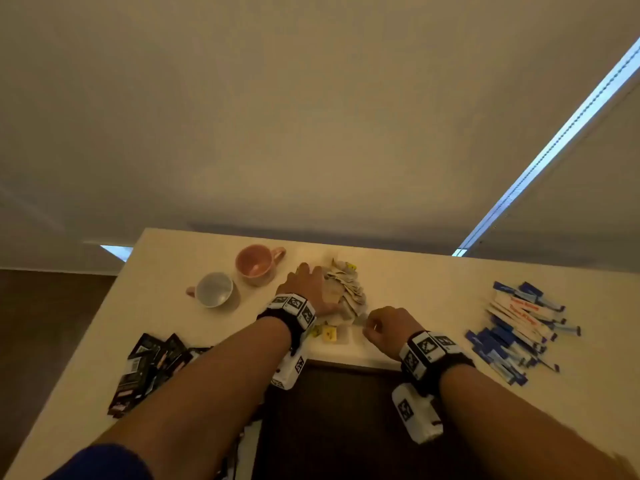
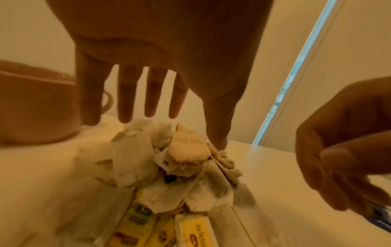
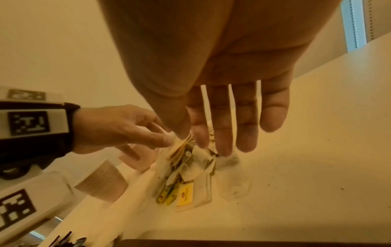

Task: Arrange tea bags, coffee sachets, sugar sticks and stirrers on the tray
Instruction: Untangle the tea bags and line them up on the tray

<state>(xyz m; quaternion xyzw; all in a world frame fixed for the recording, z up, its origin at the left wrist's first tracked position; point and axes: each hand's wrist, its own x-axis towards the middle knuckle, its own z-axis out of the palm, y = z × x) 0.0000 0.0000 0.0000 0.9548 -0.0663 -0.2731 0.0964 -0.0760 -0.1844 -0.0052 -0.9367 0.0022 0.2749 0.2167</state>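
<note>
Tea bags (image 1: 346,292) lie in a loose heap at the middle of the white table (image 1: 415,282), yellow tags (image 1: 329,333) at the near side. Left hand (image 1: 308,285) rests over the heap's left side, fingers (image 2: 127,100) straight and spread, holding nothing. Right hand (image 1: 388,329) sits just right of the heap's near end; fingers extended and slightly apart in the wrist view, curled in the head view, so the grip is unclear. Pink mug (image 1: 258,263) and grey mug (image 1: 214,289) stand left of the heap. Dark coffee sachets (image 1: 149,368) far left; blue-and-white sugar sticks (image 1: 519,327) far right.
</note>
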